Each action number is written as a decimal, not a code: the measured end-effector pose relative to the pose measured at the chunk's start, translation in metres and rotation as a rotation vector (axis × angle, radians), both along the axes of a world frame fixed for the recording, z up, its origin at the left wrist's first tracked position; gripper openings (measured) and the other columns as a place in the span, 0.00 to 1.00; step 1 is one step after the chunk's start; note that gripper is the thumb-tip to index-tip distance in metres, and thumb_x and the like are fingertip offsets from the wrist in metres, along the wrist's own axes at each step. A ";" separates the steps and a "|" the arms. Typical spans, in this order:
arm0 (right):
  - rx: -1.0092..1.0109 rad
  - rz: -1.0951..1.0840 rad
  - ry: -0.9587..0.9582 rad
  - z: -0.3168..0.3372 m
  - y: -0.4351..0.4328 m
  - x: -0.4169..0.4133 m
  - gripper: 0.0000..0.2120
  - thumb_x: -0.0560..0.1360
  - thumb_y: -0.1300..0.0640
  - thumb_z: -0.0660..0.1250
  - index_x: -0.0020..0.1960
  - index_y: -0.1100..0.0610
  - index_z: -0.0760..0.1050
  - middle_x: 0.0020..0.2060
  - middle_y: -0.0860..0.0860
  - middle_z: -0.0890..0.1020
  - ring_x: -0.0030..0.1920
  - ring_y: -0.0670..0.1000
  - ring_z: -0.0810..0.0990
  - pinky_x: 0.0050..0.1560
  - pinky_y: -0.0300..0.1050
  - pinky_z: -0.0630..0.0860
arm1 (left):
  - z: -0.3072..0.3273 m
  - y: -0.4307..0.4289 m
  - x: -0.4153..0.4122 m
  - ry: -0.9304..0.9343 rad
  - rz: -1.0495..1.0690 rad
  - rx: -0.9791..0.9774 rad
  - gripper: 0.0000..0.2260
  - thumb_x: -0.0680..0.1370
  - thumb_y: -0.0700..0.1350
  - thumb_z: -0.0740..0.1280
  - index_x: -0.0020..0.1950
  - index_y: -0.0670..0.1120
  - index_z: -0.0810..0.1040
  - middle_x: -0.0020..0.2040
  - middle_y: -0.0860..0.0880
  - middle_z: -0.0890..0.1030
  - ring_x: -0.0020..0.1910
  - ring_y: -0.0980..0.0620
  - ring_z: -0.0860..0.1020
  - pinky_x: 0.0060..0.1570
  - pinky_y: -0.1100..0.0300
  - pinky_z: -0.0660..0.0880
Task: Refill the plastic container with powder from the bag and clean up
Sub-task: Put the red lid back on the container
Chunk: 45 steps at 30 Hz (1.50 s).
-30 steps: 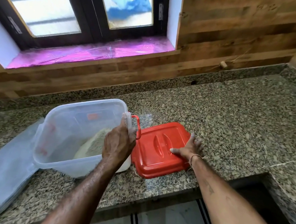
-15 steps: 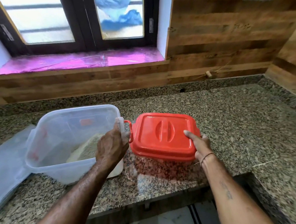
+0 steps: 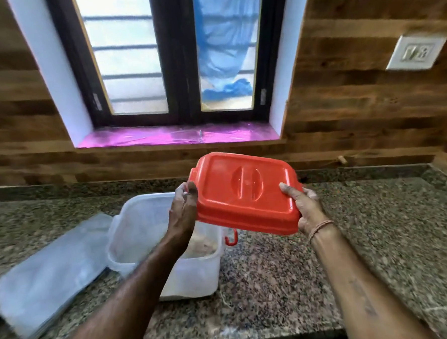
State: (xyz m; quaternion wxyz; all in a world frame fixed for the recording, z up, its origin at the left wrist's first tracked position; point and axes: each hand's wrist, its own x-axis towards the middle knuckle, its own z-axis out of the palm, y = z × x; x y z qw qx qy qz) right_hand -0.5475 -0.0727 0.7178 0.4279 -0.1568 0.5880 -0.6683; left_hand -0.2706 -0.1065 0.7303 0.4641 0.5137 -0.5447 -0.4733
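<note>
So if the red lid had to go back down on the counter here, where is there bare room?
Bare granite counter runs from the clear container right to the wooden side wall. A strip in front of the container is free too. The left is crowded: the plastic bag lies against the container. The left hand and right hand hold the red lid above the container.

Window (image 3: 176, 54): dark frame, two frosted panes, daylight, blue cloth behind the right pane. Sill (image 3: 178, 135) below: glossy pink. Wall (image 3: 356, 95) around it: wood planks. Switch plate (image 3: 415, 52) to its right. Counter (image 3: 351, 227) beneath: speckled granite.
</note>
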 end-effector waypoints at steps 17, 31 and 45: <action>0.407 0.100 0.874 -0.029 -0.041 0.181 0.32 0.70 0.35 0.74 0.61 0.60 0.80 0.59 0.62 0.77 0.61 0.64 0.77 0.61 0.52 0.77 | -0.039 -0.039 0.165 -0.277 0.313 0.175 0.34 0.67 0.65 0.78 0.57 0.44 0.67 0.51 0.44 0.78 0.48 0.42 0.80 0.51 0.47 0.80; 0.472 0.118 0.904 -0.052 -0.023 0.195 0.37 0.66 0.25 0.65 0.61 0.54 0.75 0.56 0.57 0.78 0.53 0.59 0.80 0.51 0.57 0.82 | -0.061 -0.035 0.185 -0.283 0.167 0.155 0.27 0.73 0.62 0.73 0.59 0.51 0.64 0.53 0.43 0.81 0.46 0.42 0.83 0.47 0.42 0.83; 0.372 0.123 0.473 -0.054 -0.021 0.184 0.46 0.64 0.39 0.81 0.69 0.58 0.62 0.55 0.58 0.80 0.47 0.58 0.85 0.43 0.54 0.85 | -0.088 -0.057 0.196 -0.202 0.268 0.409 0.59 0.45 0.80 0.74 0.62 0.40 0.74 0.54 0.40 0.80 0.51 0.40 0.82 0.46 0.45 0.84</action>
